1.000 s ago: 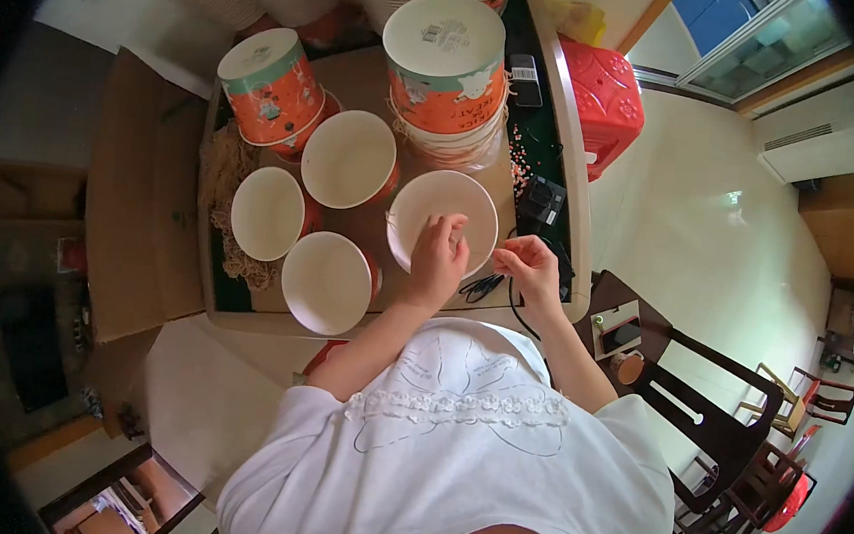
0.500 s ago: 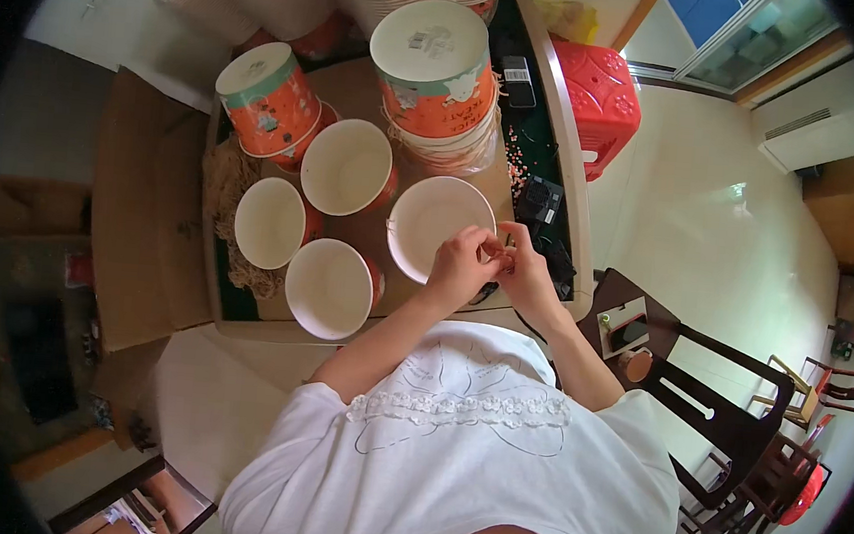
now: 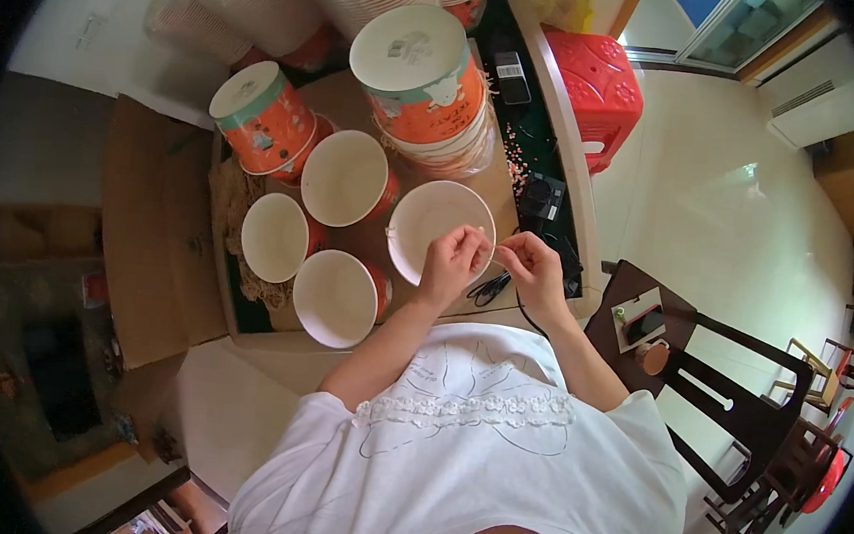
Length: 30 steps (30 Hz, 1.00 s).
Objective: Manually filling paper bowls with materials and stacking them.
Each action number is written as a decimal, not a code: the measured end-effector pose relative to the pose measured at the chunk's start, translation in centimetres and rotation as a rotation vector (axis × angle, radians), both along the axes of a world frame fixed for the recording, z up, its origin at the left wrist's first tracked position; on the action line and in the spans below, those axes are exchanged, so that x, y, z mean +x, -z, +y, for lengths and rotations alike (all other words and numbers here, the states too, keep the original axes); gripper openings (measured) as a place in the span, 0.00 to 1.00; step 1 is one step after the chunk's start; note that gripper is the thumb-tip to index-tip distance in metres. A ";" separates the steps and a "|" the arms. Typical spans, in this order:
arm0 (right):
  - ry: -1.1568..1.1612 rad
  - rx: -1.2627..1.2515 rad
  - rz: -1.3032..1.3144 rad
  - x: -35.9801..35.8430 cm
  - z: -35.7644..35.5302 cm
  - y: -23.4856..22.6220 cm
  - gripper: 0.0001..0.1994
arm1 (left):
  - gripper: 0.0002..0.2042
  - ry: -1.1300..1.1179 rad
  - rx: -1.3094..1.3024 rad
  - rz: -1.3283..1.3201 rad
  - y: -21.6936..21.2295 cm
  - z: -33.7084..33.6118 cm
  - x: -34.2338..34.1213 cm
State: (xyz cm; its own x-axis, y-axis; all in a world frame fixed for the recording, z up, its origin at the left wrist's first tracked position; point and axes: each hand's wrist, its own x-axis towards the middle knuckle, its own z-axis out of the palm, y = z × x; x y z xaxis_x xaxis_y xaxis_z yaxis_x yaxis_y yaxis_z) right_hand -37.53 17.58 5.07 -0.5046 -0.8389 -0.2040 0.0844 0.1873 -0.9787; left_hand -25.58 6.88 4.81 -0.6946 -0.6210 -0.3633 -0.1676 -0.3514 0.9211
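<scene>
Paper bucket (image 3: 431, 217) is standing mouth-up on the cardboard-covered table (image 3: 574, 208). Near its rim, the left hand (image 3: 455, 259) and right hand (image 3: 539, 276) are pinching fingertips closed, contents too small to tell. Rightward, a red stool (image 3: 591, 89) and dark chair (image 3: 637, 281) are flanking pale floor (image 3: 695, 178).

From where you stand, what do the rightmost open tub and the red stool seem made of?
Rightmost open tub: probably coated paperboard, smooth and pale inside, with a thin rounded rim. Red stool: likely moulded plastic, slight sheen, judging by its raised pattern.

hands (image 3: 454, 265): 2 | front open buckets (image 3: 335, 298): 4 | upturned bucket stacks (image 3: 425, 96): 2
</scene>
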 end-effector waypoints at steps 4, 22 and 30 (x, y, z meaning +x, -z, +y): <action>0.027 -0.022 -0.164 -0.3 -0.1 -0.1 0.04 | 0.08 0.010 -0.380 0.036 -2.5 0.1 -0.3; 0.033 -0.082 -0.133 0.0 0.4 0.6 0.03 | 0.02 0.146 -0.687 -0.081 -1.6 -0.4 0.3; 0.106 0.065 -0.468 -0.5 0.3 0.9 0.04 | 0.11 0.109 -0.786 0.014 -3.0 0.3 -0.4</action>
State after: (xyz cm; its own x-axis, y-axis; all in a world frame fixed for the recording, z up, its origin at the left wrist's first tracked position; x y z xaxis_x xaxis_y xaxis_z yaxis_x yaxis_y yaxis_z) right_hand -38.02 17.88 4.22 -0.4283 -0.7656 -0.4799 0.5352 0.2129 -0.8174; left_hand -26.02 7.21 7.79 -0.7677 -0.6199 0.1625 -0.1499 0.4202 0.8950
